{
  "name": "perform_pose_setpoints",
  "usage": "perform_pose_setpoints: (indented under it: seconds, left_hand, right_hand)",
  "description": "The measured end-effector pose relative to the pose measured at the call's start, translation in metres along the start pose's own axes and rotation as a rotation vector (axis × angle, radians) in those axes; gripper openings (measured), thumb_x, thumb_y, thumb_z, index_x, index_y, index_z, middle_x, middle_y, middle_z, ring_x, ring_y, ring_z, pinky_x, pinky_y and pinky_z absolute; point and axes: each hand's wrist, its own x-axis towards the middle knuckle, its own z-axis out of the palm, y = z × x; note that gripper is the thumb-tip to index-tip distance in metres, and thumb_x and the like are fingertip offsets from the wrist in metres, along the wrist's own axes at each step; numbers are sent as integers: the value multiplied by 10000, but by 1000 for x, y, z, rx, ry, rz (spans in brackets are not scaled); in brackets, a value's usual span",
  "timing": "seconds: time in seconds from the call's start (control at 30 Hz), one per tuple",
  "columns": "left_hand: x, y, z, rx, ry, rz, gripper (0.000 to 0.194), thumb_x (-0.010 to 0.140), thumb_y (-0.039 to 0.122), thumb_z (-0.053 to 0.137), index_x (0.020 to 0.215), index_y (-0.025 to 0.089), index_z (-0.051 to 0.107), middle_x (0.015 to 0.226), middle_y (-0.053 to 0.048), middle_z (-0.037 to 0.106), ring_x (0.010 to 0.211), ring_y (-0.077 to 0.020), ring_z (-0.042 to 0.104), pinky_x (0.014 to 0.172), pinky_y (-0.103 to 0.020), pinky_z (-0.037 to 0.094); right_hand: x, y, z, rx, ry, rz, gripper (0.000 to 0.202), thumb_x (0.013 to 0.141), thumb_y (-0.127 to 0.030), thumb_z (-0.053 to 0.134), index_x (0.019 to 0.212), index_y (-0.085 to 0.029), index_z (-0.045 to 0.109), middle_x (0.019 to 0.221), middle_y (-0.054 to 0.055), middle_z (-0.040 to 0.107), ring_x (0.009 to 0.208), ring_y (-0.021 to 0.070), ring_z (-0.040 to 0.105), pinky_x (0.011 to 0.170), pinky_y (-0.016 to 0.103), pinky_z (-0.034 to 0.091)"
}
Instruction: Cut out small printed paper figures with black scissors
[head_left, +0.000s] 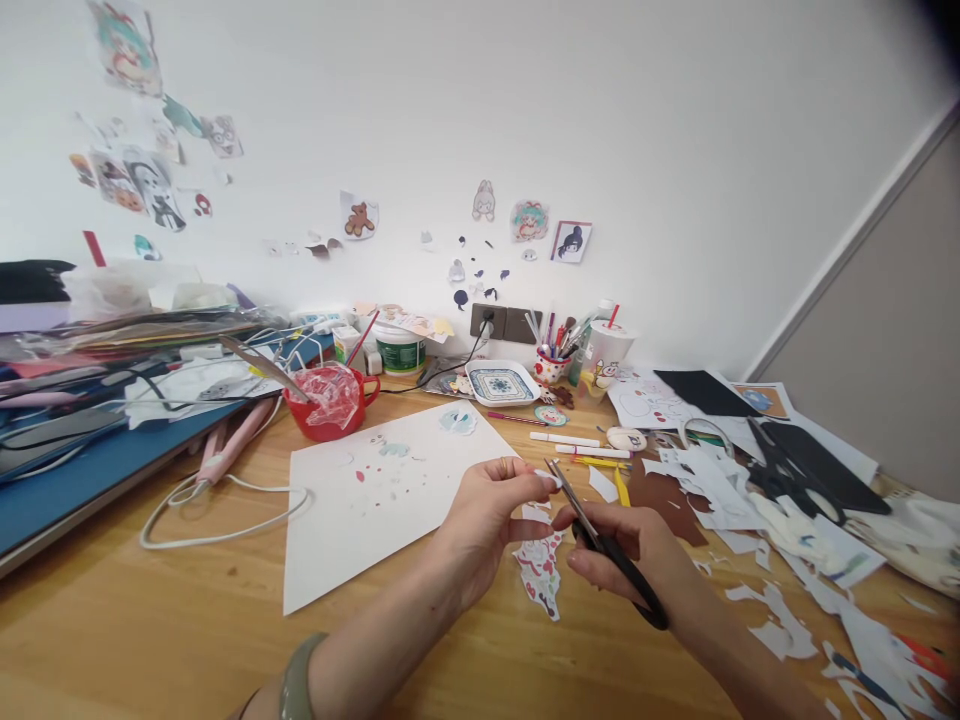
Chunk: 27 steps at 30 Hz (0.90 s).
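My left hand (487, 510) pinches a small scrap of white paper (549, 479) between thumb and fingertips. Black-handled scissors (634, 583) are gripped in my right hand (660, 555), their slightly parted blades right beside that scrap. Whether the blades touch the paper I cannot tell. Below both hands, a cut paper piece with red, green and black drawings (540, 575) lies on the wooden table. To the left rests a large white sheet (322, 550) bearing small coloured cut-outs, among them a pale blue one (457, 421).
White paper offcuts (776, 615) and a second pair of black scissors (791, 470) lie at the right. Markers (564, 440), a square patterned dish (474, 385) and a drink cup (606, 350) stand farther back. A red mug (304, 425) holds crumpled plastic; a white cable (217, 543) loops nearby.
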Motion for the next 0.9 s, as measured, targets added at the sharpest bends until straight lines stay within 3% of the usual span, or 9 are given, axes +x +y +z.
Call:
perform_pose_setpoints:
  seconds: [0.9]
  left_hand:
    - [0,2,1,6,27,-27,172,535,186,690,615,130,548,701,-22,554,646,-103,499,497,-201,432]
  right_hand:
    - [0,3,0,19,19,43,126,683,-289,588,751,-183,577,507,-65,362,456,78,322,416,189,278]
